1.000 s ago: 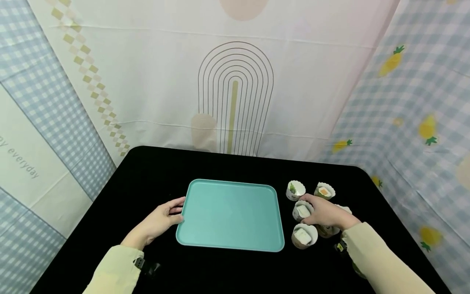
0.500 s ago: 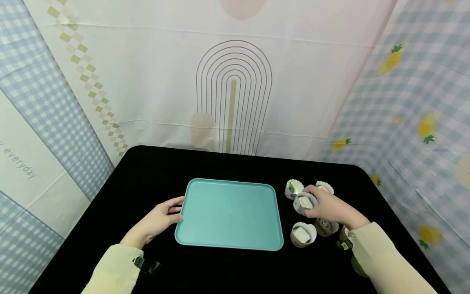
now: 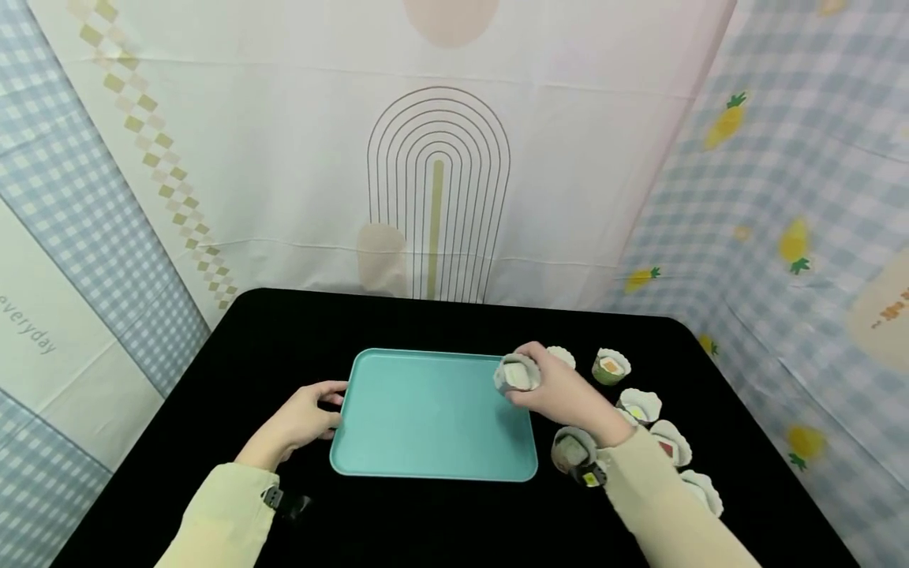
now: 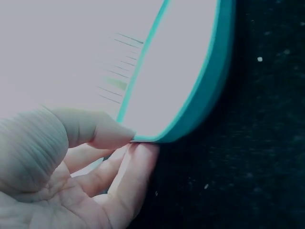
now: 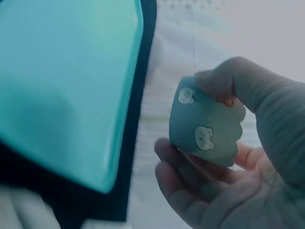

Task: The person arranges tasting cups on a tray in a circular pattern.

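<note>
A turquoise rectangular tray (image 3: pixel 433 418) lies on the black table. At its left edge is my left hand (image 3: pixel 294 418); in the left wrist view thumb and fingertips pinch the tray rim (image 4: pixel 209 90). My right hand (image 3: pixel 557 390) grips a scalloped paper baking cup (image 3: pixel 516 373) by its sides, raised over the tray's upper right corner. A white block sits inside this cup. In the right wrist view the cup (image 5: pixel 205 119) shows printed white bear faces, thumb on one side and fingers on the other.
Several similar cups stand right of the tray. One cup (image 3: pixel 570 450) is close to the right wrist, another cup (image 3: pixel 562 355) is partly behind the right hand. Farther right are a green cup (image 3: pixel 609 368) and a cup (image 3: pixel 641 405) near the forearm. Patterned cloth (image 3: pixel 305 158) hangs behind.
My right hand has lifted the baking cup from the group and carried it left, over the tray's edge. The left hand has stayed at the tray. The view has shifted slightly.
</note>
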Available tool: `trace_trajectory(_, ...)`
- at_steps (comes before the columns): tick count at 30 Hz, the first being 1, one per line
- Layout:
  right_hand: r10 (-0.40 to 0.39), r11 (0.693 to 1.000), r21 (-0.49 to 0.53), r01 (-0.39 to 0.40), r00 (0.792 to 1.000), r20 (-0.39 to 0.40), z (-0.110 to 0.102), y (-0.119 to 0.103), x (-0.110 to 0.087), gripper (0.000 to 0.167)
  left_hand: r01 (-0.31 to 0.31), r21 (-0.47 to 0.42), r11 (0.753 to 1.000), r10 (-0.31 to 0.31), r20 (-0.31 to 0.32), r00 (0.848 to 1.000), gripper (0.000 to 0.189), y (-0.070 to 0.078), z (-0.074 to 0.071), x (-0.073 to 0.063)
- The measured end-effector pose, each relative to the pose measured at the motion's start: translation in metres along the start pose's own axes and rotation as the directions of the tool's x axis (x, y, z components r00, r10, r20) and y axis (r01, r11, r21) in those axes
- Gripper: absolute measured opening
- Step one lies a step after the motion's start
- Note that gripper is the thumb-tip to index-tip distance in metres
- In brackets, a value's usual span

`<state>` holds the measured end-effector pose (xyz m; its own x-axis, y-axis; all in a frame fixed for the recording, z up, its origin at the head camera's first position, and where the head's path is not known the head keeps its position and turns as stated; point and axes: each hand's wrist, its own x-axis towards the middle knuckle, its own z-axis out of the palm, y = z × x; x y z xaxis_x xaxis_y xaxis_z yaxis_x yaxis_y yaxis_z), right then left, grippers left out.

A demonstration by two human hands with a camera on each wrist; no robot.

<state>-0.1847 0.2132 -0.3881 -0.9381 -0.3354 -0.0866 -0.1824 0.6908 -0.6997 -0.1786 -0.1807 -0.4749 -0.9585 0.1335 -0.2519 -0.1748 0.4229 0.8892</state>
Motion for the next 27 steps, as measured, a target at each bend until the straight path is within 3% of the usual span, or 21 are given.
trace_trajectory(8,0.099,0.994,0.054,-0.095,0.993,-0.071,0.055,-0.002,0.029,0.052,0.007,0.047,0.999,-0.008,0.014,1.000,0.064,0.002,0.002,0.001)
trace_trajectory(13,0.113,0.994,0.019,-0.112,0.990,-0.088,0.077,0.000,0.040,0.055,0.006,0.034,0.999,-0.007,0.040,0.999,0.061,0.000,-0.003,0.001)
trace_trajectory(22,0.138,0.990,-0.020,-0.141,0.986,-0.092,0.093,0.004,0.051,0.057,0.041,-0.025,0.999,-0.040,0.066,0.997,0.060,-0.003,-0.007,-0.001)
trace_trajectory(27,0.166,0.986,0.028,-0.165,0.983,-0.082,0.091,0.006,0.049,0.065,0.049,-0.059,0.997,-0.044,0.085,0.995,0.059,-0.003,-0.008,0.000)
